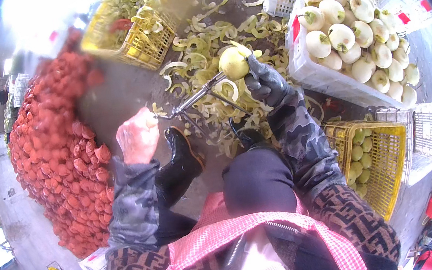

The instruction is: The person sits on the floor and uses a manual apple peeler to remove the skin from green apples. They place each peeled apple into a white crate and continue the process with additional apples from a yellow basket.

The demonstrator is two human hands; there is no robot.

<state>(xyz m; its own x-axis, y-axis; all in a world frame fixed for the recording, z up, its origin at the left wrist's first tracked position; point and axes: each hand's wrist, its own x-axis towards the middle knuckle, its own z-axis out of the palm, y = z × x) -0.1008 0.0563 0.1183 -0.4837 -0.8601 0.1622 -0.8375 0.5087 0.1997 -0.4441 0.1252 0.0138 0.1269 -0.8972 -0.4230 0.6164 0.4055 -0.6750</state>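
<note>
A round yellow-green fruit [233, 63], apparently a pear, is mounted on the far end of a metal hand-crank peeler [198, 95] on thin legs. My left hand [138, 135], bare, is closed around the crank handle at the near left end. At the fruit's right side is my right hand [268, 81] in a grey glove, its thumb and finger by a strip of peel [242, 48]; the tool it may hold is hidden. Curled peels [204, 46] lie on the floor beneath the peeler.
A white crate [340, 85] heaped with peeled fruit stands at right, a yellow crate [388, 165] with unpeeled fruit below it. Another yellow crate [154, 40] with peelings stands ahead. Red-wrapped items [68, 162] are piled at left. Black boots [180, 156] flank the peeler's legs.
</note>
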